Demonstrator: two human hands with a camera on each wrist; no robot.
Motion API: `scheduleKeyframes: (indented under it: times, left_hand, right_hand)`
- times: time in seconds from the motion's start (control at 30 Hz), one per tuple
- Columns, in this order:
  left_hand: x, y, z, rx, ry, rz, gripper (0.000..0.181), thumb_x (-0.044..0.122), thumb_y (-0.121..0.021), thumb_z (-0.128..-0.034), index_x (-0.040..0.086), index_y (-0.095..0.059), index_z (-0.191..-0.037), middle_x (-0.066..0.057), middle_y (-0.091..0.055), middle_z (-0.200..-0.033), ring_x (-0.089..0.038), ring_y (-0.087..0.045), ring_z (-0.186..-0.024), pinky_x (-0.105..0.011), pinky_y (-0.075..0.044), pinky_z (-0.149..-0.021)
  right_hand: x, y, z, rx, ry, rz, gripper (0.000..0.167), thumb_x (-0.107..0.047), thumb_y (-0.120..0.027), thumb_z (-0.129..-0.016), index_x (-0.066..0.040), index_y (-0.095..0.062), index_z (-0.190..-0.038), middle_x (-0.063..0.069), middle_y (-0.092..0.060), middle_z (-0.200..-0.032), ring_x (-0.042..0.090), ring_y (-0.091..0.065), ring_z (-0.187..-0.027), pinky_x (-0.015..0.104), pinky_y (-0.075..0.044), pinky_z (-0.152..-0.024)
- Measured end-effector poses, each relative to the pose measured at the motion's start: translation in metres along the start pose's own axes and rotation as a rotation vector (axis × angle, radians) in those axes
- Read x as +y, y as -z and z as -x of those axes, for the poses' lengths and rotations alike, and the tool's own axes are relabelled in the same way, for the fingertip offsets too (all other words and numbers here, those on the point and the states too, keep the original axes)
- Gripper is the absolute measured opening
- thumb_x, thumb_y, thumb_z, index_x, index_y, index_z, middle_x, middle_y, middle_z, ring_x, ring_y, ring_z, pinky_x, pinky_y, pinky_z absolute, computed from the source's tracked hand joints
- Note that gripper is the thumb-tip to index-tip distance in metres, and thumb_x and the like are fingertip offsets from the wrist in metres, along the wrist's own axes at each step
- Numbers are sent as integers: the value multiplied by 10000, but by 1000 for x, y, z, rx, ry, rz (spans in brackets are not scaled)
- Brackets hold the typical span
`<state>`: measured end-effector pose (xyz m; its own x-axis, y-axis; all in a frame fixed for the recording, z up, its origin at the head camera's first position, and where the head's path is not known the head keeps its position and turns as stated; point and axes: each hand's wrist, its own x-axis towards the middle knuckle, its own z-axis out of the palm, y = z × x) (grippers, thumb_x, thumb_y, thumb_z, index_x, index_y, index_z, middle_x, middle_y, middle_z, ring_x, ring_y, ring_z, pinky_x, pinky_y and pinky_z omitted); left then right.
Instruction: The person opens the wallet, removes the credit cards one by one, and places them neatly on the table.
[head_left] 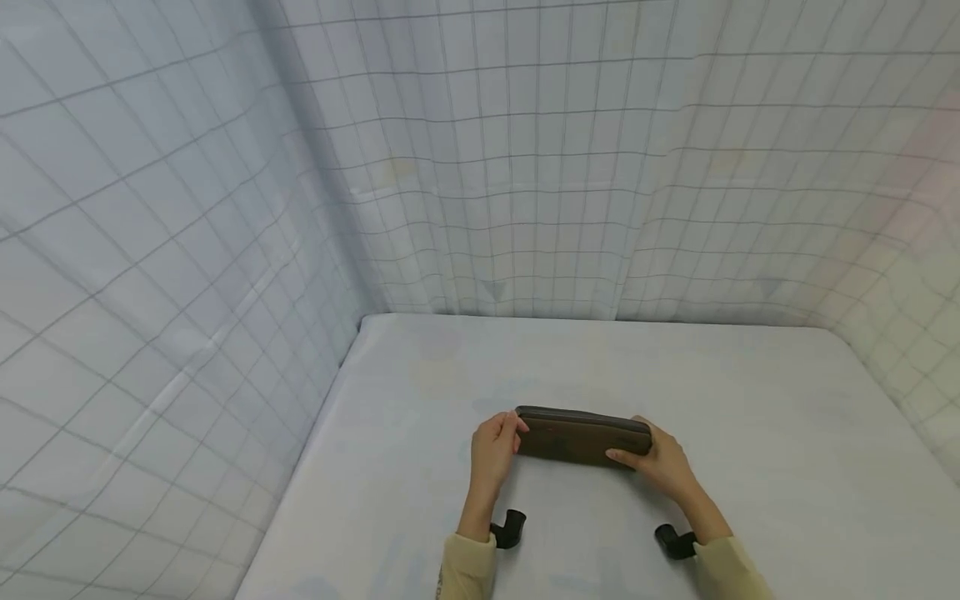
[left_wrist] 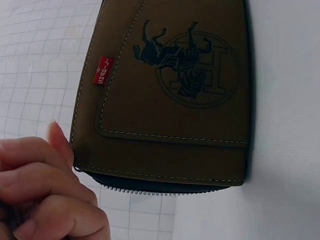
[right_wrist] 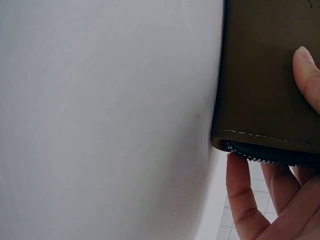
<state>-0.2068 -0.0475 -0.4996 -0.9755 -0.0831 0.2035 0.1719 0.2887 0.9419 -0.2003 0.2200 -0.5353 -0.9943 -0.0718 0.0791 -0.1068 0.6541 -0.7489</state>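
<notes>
Gridded white cloth walls (head_left: 525,175), soft and wavy with thin dark lines, enclose a tabletop (head_left: 427,367) under smooth, matte white cover; far corners rounded. Brown wallet (head_left: 573,442) is in both my hands, roughly midway between the tabletop's left and right edges, well apart from the far edge. Shape: long slim rectangle, rounded corners, held on its long side, broad face toward me, dark top edge up. Can't tell if its lower edge touches the cloth. Material looks like matte leather, pale stitching (left_wrist: 172,137) along the borders and round a raised panel. Panel carries a dark horse motif (left_wrist: 175,57) over a circle of dashes and an outlined H. Small red tag (left_wrist: 102,70) with white lettering sits at the panel's edge. Metal zip teeth (left_wrist: 150,192) curve round the end over a black strip. Left hand (head_left: 493,454): fingers curled, pinching the wallet's upper left corner; exact pinch point hidden. Right hand (head_left: 666,468): gripping the right end, thumb flat on the brown face, fingers round the zip side. Cream sleeves (head_left: 471,567), bent black wrist units (head_left: 512,528) on both arms.
</notes>
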Motion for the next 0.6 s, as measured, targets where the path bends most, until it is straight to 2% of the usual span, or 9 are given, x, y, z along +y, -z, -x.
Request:
scheduleKeyframes:
  times: [0.13, 0.33, 0.53, 0.6]
  left_hand:
    - [2, 0, 3, 10, -29, -42, 345, 196, -489, -1002, 73, -667, -733, 69, -448, -513, -54, -385, -456, -250, -350, -495]
    - [10, -2, 7, 24, -45, -189, 334, 216, -495, -997, 116, -664, -727, 82, -429, -514, -71, -380, -462, -260, -344, -467]
    - [14, -5, 9, 22, -66, -285, 321, 222, -498, -991, 145, -660, -726, 82, -442, -539, -90, -417, -497, -274, -353, -470]
    - [15, -5, 9, 25, -82, -305, 321, 217, -496, -992, 148, -652, -721, 82, -471, -559, -96, -448, -522, -277, -369, -489]
  right_hand:
    - [-3, 0, 1, 3, 16, -9, 502, -406, -763, -792, -83, -577, -1128, 81, -633, -1051, 326, -569, -1004, 521, -449, -791]
    - [-2, 1, 0, 5, 31, -2, 467, -395, -776, -782, -92, -582, -1080, 63, -633, -997, 287, -570, -932, 468, -450, -748]
    - [0, 1, 0, -8, 4, -8, 629, -406, -771, -784, -13, -548, -1222, 197, -604, -1159, 427, -518, -1107, 577, -410, -862]
    - [0, 2, -1, -15, 0, -11, 636, -413, -766, -787, -18, -542, -1232, 204, -598, -1173, 433, -505, -1128, 584, -398, -878]
